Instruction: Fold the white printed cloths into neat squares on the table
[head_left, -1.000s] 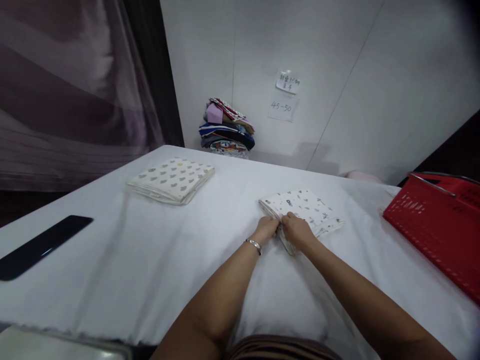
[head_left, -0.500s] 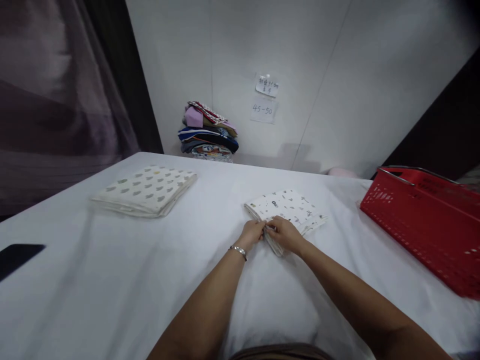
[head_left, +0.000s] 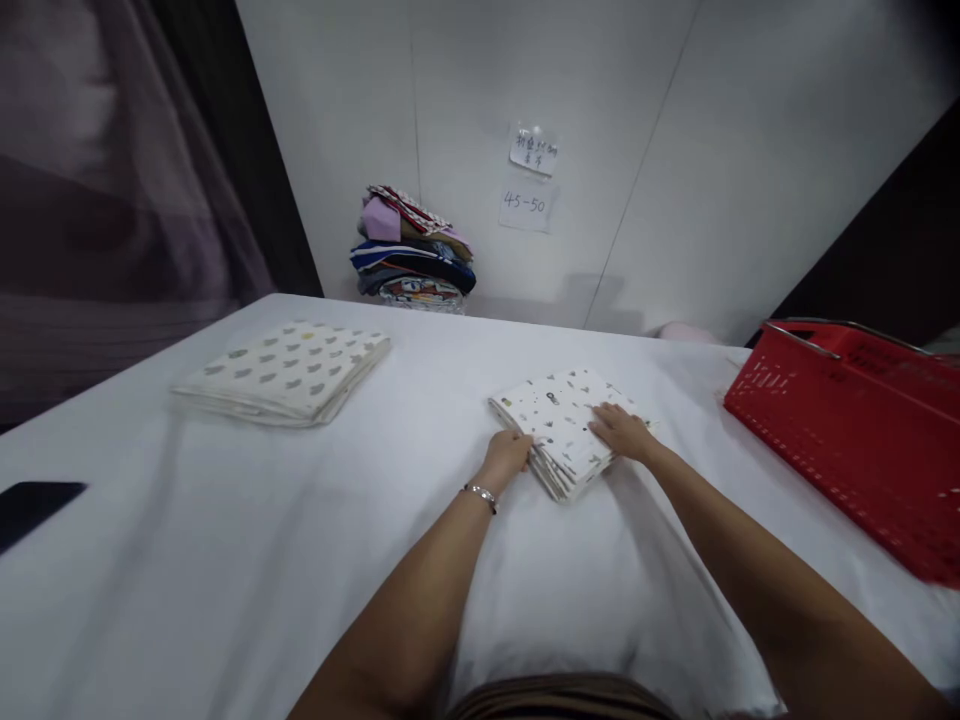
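Note:
A folded white cloth with small printed motifs lies in front of me, its layers showing along the near left edge. My left hand, with a bracelet at the wrist, is closed on that near left edge. My right hand rests flat on the cloth's right side, fingers stretched out. To the left lies a second folded cloth, white with grey leaf-like prints; neither hand touches it.
The table has a white cover. A red basket with metal handles stands at the right. A dark flat object lies at the left edge. Beyond the table is a stack of folded fabrics. Paper notes hang on the wall.
My right hand has let go of the near left edge and moved right, onto the cloth's right side. The right flap now lies flatter. My left hand stays at the edge.

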